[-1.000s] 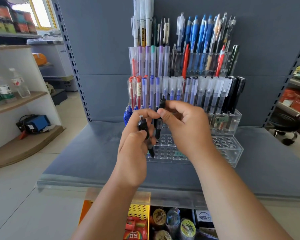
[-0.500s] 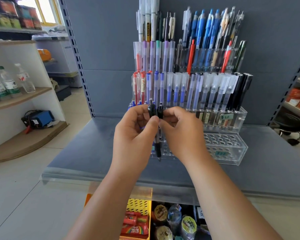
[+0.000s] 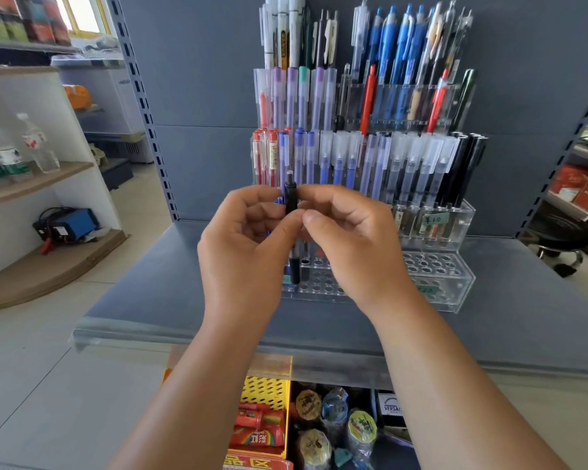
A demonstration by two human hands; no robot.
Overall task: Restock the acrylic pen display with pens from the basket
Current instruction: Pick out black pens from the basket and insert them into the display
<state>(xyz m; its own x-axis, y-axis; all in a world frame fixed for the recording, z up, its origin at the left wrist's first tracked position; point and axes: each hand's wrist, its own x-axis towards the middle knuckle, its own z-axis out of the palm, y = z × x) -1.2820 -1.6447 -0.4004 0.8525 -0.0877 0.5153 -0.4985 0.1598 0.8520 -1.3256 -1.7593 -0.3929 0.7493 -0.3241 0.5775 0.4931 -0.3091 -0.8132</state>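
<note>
- several clear plastic water bottles (image 3: 31, 144) stand on a wooden shelf (image 3: 48, 179), left edge of frame.
- left hand (image 3: 241, 245), centre, pinches an upright slim black plastic pen (image 3: 291, 201) with curled fingers.
- right hand (image 3: 350, 239) pinches the same pen from the other side.
- pen hangs before the clear tiered acrylic pen display (image 3: 435, 266), lower end over its lowest holes.

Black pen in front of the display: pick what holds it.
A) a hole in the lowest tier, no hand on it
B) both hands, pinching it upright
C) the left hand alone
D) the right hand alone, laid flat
B: the left hand and the right hand both pinch the black pen, which stands upright in front of the acrylic display.
</note>
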